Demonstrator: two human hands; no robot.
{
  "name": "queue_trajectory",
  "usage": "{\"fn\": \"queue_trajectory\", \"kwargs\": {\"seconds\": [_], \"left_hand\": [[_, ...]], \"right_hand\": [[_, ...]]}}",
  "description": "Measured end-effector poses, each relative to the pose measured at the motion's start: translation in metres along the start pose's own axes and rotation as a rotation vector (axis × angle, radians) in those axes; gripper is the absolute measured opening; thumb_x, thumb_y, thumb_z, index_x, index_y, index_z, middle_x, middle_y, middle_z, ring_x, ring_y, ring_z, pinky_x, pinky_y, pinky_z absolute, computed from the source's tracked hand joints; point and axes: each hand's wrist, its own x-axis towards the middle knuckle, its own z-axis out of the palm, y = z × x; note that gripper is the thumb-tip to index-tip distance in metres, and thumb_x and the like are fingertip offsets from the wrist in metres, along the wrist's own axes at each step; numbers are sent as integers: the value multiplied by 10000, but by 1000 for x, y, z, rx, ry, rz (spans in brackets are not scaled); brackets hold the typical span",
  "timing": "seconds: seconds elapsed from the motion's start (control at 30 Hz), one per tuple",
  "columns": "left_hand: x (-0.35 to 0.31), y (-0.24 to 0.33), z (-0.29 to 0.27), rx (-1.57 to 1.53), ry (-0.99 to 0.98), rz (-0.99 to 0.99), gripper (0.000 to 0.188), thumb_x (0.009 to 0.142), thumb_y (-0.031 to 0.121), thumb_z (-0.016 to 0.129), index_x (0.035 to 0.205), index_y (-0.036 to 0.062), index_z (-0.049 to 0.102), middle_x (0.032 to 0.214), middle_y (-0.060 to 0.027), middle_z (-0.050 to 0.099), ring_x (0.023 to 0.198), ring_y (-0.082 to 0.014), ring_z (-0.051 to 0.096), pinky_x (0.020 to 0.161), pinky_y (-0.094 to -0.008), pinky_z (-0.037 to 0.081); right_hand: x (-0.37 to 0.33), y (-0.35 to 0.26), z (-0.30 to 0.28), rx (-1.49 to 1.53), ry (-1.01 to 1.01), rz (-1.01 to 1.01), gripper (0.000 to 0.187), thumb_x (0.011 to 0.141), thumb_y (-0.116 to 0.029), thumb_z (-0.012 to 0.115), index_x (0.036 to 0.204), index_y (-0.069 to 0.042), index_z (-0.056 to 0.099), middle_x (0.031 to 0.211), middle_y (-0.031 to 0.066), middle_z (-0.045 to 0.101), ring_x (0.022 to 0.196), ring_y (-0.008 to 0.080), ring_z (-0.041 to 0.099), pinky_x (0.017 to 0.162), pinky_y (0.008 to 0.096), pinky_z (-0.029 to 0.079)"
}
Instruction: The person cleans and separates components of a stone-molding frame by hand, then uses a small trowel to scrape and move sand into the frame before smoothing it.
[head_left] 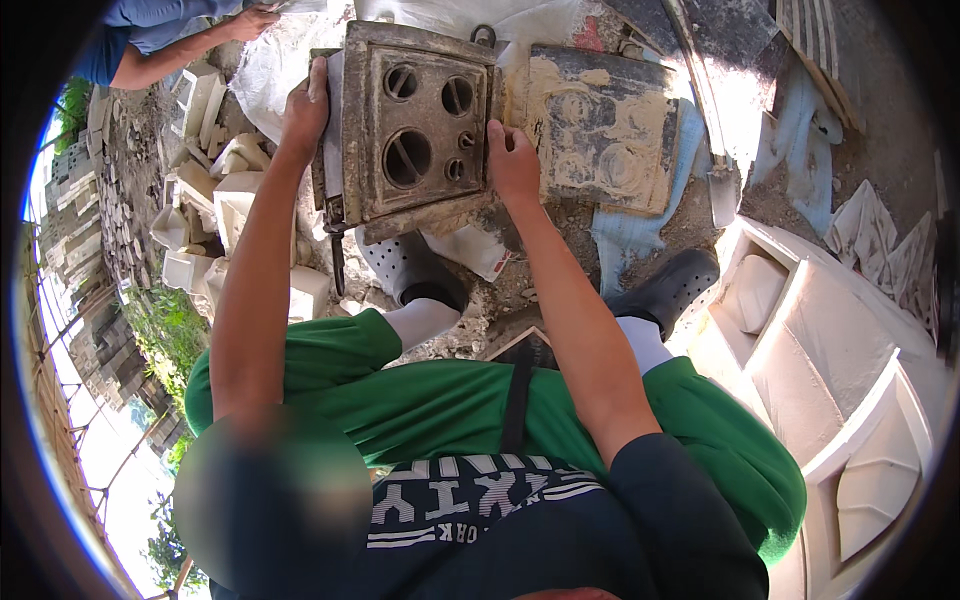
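Observation:
In front of me a heavy, dirt-caked metal mould (380, 200) stands tilted up, its face pierced by several round holes with bars across them. My left hand (308, 115) grips its left edge, fingers wrapped behind and partly hidden. Against the right edge my right hand (513, 162) is closed, its thumb up along the frame. To the right a dusty square metal plate (640, 130) lies flat, with rounded raised shapes under pale powder. A dark metal rod (338, 262) hangs down at the mould's lower left corner.
Off-white cast blocks (235, 205) are piled at left; larger hollow pale castings (820, 350) sit at right. A long flat-ended metal tool (722, 195) lies beyond the plate, near blue sacking (630, 235). Another person's hand (252, 22) shows at upper left. My dark clogs (665, 290) flank the work.

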Motion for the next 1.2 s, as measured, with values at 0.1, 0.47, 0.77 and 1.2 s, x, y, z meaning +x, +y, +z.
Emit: {"fn": "queue_trajectory", "kwargs": {"seconds": [0.1, 0.47, 0.77, 1.2], "left_hand": [[-12, 19, -3, 95, 47, 79, 764, 950, 645, 366, 1109, -42, 659, 1051, -313, 643, 1032, -426, 613, 904, -443, 455], [-80, 42, -4, 173, 50, 14, 602, 984, 556, 341, 1037, 55, 671, 964, -244, 678, 954, -419, 643, 840, -503, 491], [-111, 27, -9, -177, 132, -158, 522, 957, 461, 479, 1015, -31, 643, 979, -261, 674, 942, -412, 651, 832, -492, 500], [-75, -19, 17, -382, 76, 170, 595, 974, 541, 446, 1126, 6, 658, 983, -229, 688, 928, -343, 660, 850, -428, 493]], "right_hand": [[20, -10, 4, 49, -55, 65, 625, 894, -551, 581, 1093, 40, 623, 970, 177, 680, 935, 310, 641, 844, 398, 475], [56, -7, 8, 404, -553, 268, 780, 922, -597, 534, 1418, -9, 407, 1393, 128, 480, 1243, 272, 489, 1030, 413, 403], [23, -37, 19, 503, -508, 286, 695, 964, -523, 509, 1461, -60, 359, 1457, 112, 427, 1309, 283, 434, 1079, 428, 347], [2, -107, -43, 353, -114, 59, 598, 793, -244, 818, 1217, 96, 569, 1172, 153, 639, 995, 271, 638, 877, 413, 523]]}}
